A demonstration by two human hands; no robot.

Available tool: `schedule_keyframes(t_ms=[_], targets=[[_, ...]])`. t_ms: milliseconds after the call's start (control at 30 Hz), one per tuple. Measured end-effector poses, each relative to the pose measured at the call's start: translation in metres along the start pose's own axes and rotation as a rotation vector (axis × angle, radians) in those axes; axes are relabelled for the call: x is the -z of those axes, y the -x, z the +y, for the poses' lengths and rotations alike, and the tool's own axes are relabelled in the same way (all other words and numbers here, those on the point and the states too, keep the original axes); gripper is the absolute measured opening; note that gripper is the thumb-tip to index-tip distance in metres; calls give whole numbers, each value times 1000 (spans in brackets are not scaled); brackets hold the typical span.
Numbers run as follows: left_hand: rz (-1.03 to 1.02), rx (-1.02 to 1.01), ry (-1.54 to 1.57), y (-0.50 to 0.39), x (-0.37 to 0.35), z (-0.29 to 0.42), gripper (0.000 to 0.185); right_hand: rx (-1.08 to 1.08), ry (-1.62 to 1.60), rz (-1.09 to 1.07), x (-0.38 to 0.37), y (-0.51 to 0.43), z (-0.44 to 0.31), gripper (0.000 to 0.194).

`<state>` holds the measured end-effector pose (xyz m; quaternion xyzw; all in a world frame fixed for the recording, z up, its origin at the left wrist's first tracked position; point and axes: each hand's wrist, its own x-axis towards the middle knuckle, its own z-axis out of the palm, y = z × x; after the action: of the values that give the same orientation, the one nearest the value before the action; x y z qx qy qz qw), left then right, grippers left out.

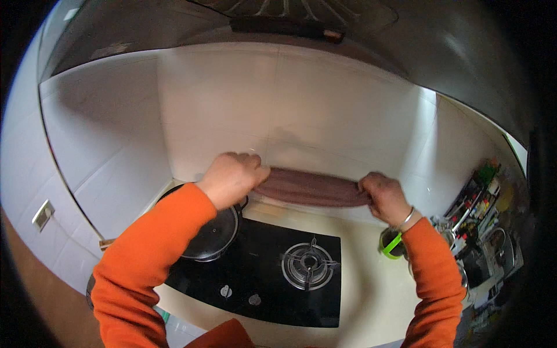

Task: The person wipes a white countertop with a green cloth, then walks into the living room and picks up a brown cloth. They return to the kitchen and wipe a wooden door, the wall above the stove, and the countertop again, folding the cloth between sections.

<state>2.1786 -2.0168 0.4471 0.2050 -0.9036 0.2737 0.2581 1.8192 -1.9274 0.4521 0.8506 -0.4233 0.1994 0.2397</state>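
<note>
A brown cloth [315, 188] is stretched between my two hands, above the back of the gas hob [261, 278] and in front of the tiled wall. My left hand [235, 176] grips its left end with curled fingers. At the other end my right hand [385, 195], with a bangle at the wrist, has its fingers closed on the cloth. Below my left forearm sits a dark pan with a glass lid [215, 232], partly hidden by the orange sleeve. To the right, the second burner [310, 263] is bare, with its metal pan support showing.
Overhead hangs a dark range hood [287, 28]. A container with a bright green handle [394, 248] stands on the pale worktop [365, 278] under my right wrist. Cluttered kitchenware and bottles [478, 213] crowd the right side. A wall socket [43, 215] is at the left.
</note>
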Motion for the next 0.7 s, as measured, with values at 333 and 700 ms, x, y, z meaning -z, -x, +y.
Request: schedule_keyframes(t_ms=[333, 700], targets=[[220, -69, -228, -75, -45, -53, 36, 179, 646, 154, 8, -35, 75, 32], [134, -136, -359, -133, -96, -75, 29, 64, 652, 142, -39, -37, 150, 33]])
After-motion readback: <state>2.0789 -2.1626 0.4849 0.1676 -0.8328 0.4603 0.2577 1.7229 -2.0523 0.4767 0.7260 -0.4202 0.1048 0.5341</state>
